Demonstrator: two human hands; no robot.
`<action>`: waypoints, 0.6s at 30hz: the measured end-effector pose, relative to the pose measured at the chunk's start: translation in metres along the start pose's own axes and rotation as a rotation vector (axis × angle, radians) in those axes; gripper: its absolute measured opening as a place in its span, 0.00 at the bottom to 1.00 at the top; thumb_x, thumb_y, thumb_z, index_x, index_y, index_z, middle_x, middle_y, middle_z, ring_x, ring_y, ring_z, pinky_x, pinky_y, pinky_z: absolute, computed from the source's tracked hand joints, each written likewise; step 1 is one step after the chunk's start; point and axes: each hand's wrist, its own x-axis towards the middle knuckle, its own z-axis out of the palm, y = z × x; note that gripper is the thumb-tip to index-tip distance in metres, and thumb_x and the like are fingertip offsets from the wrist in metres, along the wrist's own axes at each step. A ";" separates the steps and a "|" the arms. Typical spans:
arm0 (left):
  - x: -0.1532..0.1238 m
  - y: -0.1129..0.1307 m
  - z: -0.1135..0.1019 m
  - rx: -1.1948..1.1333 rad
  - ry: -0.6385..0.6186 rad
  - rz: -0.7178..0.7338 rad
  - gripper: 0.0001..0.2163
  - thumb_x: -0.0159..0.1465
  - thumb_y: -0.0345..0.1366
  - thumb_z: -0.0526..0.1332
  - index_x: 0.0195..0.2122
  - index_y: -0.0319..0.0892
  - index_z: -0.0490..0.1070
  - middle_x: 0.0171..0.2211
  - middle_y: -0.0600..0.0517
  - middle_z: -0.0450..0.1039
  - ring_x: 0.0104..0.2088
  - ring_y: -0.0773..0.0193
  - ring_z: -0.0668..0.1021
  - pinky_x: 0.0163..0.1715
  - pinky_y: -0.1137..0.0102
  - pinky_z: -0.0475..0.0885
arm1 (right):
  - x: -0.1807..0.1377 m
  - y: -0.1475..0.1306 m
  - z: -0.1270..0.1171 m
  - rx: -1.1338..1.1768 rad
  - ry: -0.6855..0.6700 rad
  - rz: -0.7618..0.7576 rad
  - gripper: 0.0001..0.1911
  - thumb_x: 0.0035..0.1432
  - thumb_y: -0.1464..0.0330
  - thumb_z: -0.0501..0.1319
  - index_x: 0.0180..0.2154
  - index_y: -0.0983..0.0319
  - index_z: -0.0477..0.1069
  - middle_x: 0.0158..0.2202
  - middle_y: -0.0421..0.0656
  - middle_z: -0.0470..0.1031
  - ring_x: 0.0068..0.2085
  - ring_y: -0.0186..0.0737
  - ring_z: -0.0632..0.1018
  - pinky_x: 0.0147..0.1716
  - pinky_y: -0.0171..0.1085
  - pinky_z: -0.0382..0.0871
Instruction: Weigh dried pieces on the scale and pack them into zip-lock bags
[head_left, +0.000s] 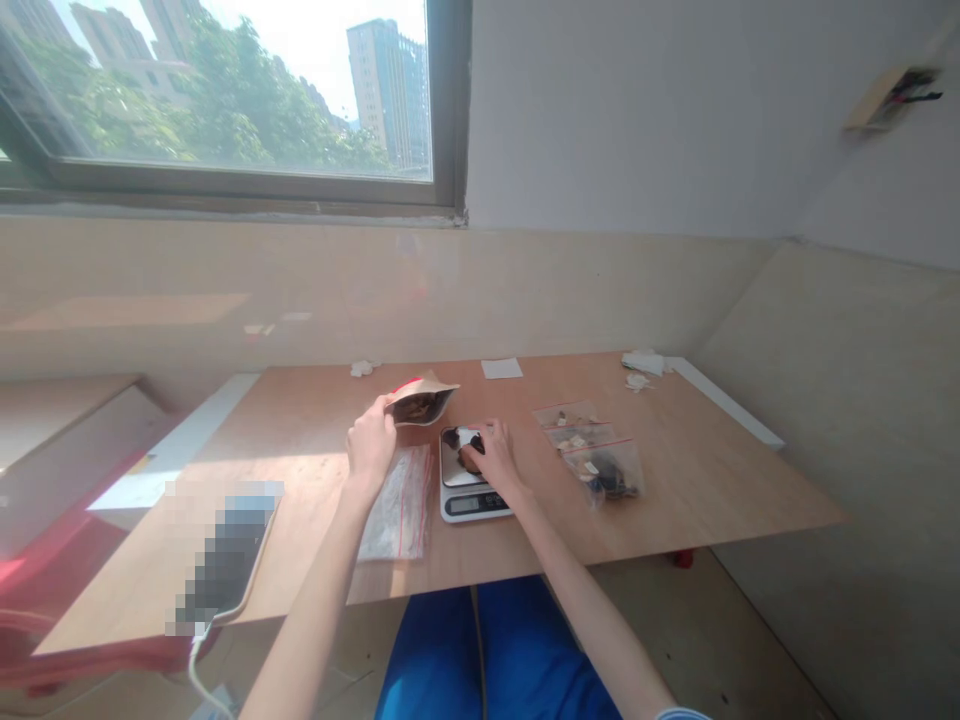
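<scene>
My left hand (372,438) is closed on the edge of a kraft paper pouch (444,388), tilted so its open mouth shows a dark lining and brown dried bits inside. A small white digital kitchen scale (454,506) lies to the right of it. On the scale's plate are dark brown, dried-looking pieces (451,438) and something white. My right hand (492,458) reaches over the plate, its fingers curled around a dark brown piece (472,460) whose kind I cannot make out. Digits on the display are too small to read.
Flat clear zip bags (396,505) lie left of the scale. Several filled, labelled zip bags (600,462) overlap on the right. A cabled phone (232,560) is at the left edge. White paper (501,369) and crumpled tissues (363,369) lie along the wall at the back.
</scene>
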 end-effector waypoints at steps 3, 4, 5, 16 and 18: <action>-0.005 -0.002 0.000 -0.028 -0.026 0.012 0.18 0.61 0.32 0.47 0.49 0.47 0.68 0.38 0.47 0.77 0.37 0.55 0.78 0.35 0.67 0.68 | -0.002 -0.013 -0.017 0.143 0.094 -0.072 0.09 0.59 0.71 0.52 0.39 0.63 0.69 0.40 0.46 0.67 0.44 0.41 0.69 0.46 0.40 0.63; -0.007 -0.003 0.002 -0.031 -0.031 0.011 0.18 0.61 0.32 0.47 0.49 0.48 0.68 0.38 0.47 0.77 0.37 0.54 0.78 0.35 0.66 0.68 | -0.004 -0.019 -0.023 0.194 0.086 -0.122 0.10 0.60 0.71 0.49 0.39 0.62 0.69 0.39 0.45 0.68 0.43 0.40 0.70 0.45 0.39 0.64; -0.008 -0.003 0.003 -0.030 -0.034 0.009 0.18 0.61 0.32 0.47 0.49 0.48 0.69 0.38 0.46 0.77 0.37 0.53 0.78 0.35 0.65 0.68 | -0.006 -0.027 -0.027 0.232 0.052 -0.185 0.12 0.61 0.71 0.47 0.39 0.62 0.69 0.38 0.44 0.69 0.42 0.38 0.71 0.44 0.37 0.65; -0.031 -0.005 0.010 -0.062 -0.052 -0.013 0.20 0.61 0.33 0.47 0.51 0.48 0.69 0.37 0.45 0.77 0.36 0.52 0.78 0.32 0.66 0.67 | 0.028 -0.083 0.013 -0.129 -0.364 -0.222 0.18 0.53 0.83 0.49 0.45 0.74 0.67 0.45 0.57 0.72 0.46 0.47 0.73 0.44 0.40 0.66; -0.036 -0.007 0.009 -0.060 -0.064 0.003 0.20 0.60 0.32 0.47 0.51 0.47 0.68 0.38 0.45 0.77 0.36 0.52 0.78 0.33 0.66 0.67 | 0.044 -0.093 0.020 -0.139 -0.400 -0.213 0.15 0.51 0.83 0.50 0.40 0.75 0.69 0.43 0.56 0.74 0.45 0.46 0.74 0.45 0.40 0.64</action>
